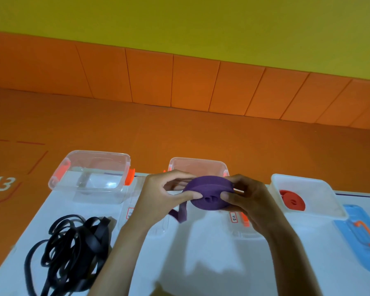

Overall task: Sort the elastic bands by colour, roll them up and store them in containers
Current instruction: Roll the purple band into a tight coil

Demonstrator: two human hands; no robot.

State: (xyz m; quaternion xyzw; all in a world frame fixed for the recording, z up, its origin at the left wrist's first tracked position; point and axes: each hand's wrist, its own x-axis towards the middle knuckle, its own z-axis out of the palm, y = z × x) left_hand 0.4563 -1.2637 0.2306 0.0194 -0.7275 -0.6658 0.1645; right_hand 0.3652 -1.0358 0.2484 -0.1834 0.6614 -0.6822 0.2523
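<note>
— White surface (201,263): where is the purple roll (207,195)?
— Above its middle, before the far edge. Left grip (158,195) and right grip (250,201) both pinch it; black bands (73,248) lie near the left edge.

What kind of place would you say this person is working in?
Probably a padded playroom or activity room: orange floor mats marked with a number 13, orange padded wall panels below a yellow wall, and a white table holding a clear container.

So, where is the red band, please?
In the head view, the red band lies coiled inside the white container on the right, behind the blue lid.
</note>
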